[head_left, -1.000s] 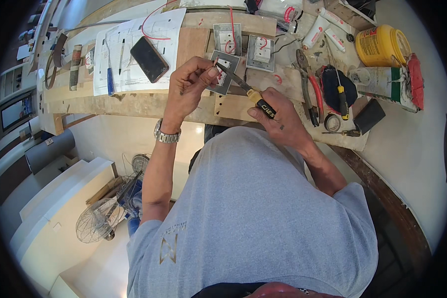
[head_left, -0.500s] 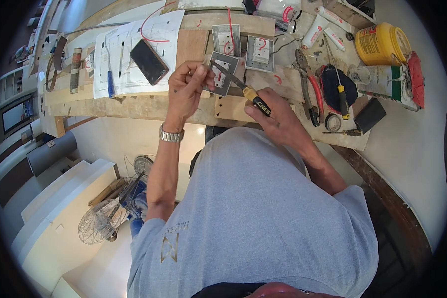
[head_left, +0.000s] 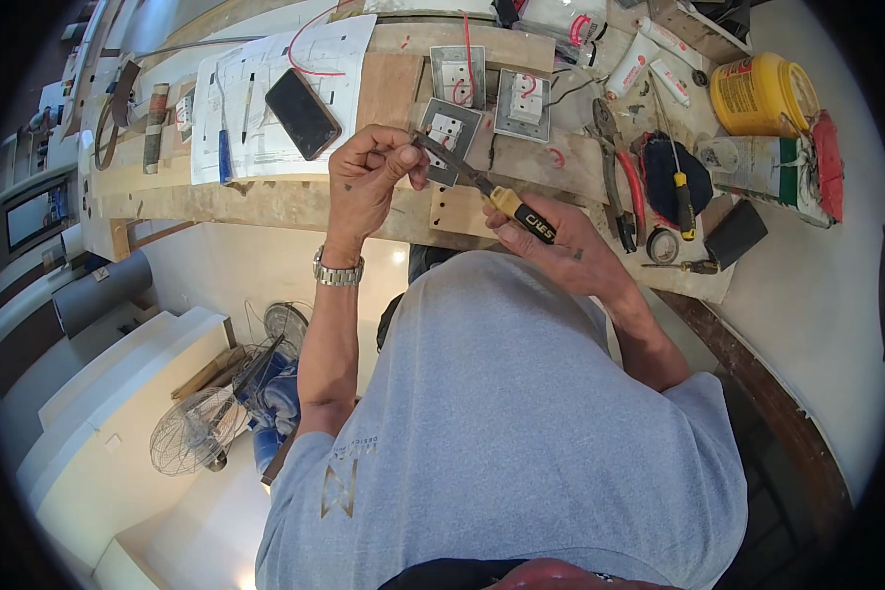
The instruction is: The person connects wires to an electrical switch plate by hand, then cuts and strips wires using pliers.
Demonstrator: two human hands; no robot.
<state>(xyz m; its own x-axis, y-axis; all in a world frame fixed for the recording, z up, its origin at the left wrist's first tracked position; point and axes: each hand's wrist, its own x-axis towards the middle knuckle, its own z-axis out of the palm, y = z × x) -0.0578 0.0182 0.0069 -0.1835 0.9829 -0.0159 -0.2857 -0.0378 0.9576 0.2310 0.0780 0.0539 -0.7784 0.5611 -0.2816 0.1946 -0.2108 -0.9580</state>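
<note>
My right hand (head_left: 560, 246) is closed around the yellow-and-black handle of long-nose pliers (head_left: 506, 205), which point up and left toward my left hand (head_left: 369, 182). The fingertips of my left hand pinch something small at the plier tips, too small to make out. Just behind those tips lies a grey plate with a white socket module (head_left: 445, 131) and red wire. Two more grey plates with white modules, one upright-looking (head_left: 450, 69) and one beside it (head_left: 510, 116), lie farther back on the wooden workbench (head_left: 236, 202), both with red wire loops.
Drawing sheets (head_left: 226, 93) carry a phone (head_left: 302, 115) and a blue-handled tool (head_left: 224, 157). At right are red-handled pliers (head_left: 632, 197), screwdrivers (head_left: 681, 192), white tubes (head_left: 627, 64), a yellow tub (head_left: 757, 95) and a tin (head_left: 757, 172). A wire fan (head_left: 197, 433) stands below left.
Both hands and the pliers have shifted slightly; my left fingertips and the plier tips now sit a little lower and further left, still together. The bench items appear slightly shifted with the view.
</note>
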